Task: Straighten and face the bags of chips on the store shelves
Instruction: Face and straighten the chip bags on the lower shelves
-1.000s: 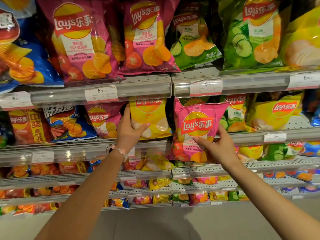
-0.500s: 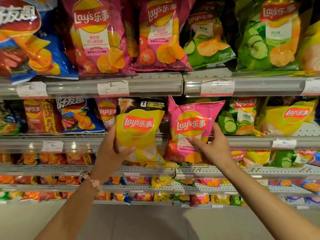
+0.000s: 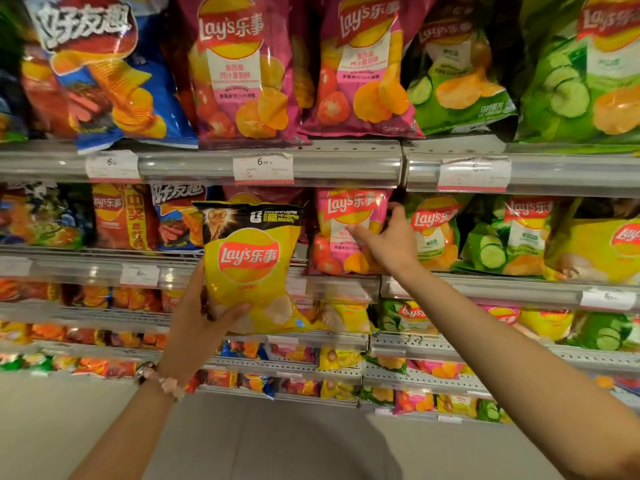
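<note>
- Shelves (image 3: 311, 168): stacked tiers with grey rails and price tags; the top tier holds large bags, the tiers below hold smaller ones. Floor shows underneath.
- Top tier: large pink bags (image 3: 242, 71) and green bags (image 3: 457, 74) stand face out, leaning a little.
- Second tier, the one being worked: a red bag (image 3: 121, 216) and blue bag (image 3: 176, 216) on the left, small green bags (image 3: 505, 237) on the right.
- Yellow bag (image 3: 249, 268): off the shelf, in front of the second-tier rail, upright, logo facing out. Left hand (image 3: 194, 323) grips its lower left corner, thumb across the front.
- Pink bag (image 3: 349, 230): standing on the second tier, front facing out, base at the rail. Right hand (image 3: 391, 244) grasps its right edge, thumb on the front face, fingers behind.
- Step in hand, as I judge it: seat the pink bag square, then return the yellow one to the gap on its left.
- To do it well: settle the pink bag's base flat behind the rail before letting go, logo level. Keep pressure light, since chips crush easily.
- Slide the yellow bag in base first, upright, front edge in line with its neighbours.
- Risk: bumping adjacent bags forward over the rail.
</note>
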